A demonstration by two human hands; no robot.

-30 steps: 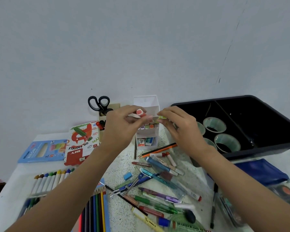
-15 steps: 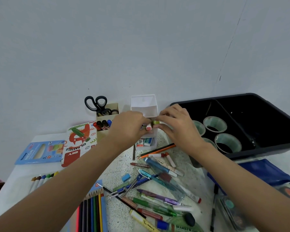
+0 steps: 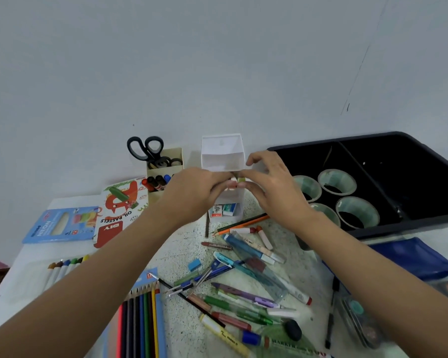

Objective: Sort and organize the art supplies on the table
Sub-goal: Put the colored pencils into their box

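A white tiered organizer [image 3: 223,153] stands at the back of the table, with small erasers [image 3: 224,210] in its lowest tier. My left hand [image 3: 192,195] and my right hand [image 3: 272,187] meet in front of its middle tier. Between the fingertips of both I pinch small highlighter-like markers [image 3: 237,181], one with a green cap; most of them are hidden by my fingers. Loose pens, pencils and markers [image 3: 243,288] lie scattered on the speckled tabletop below my arms.
A beige holder [image 3: 166,164] with black scissors and markers stands left of the organizer. Oil pastel box [image 3: 119,210] and blue box [image 3: 60,224] lie left. A black bin [image 3: 373,182] with tape rolls sits right, a blue pouch [image 3: 414,257] below it. Coloured pencils [image 3: 140,324] lie near.
Both hands have lowered from the top of the organizer to its middle tier and drawn closer together. The red-capped marker seen in my left hand earlier is now hidden.
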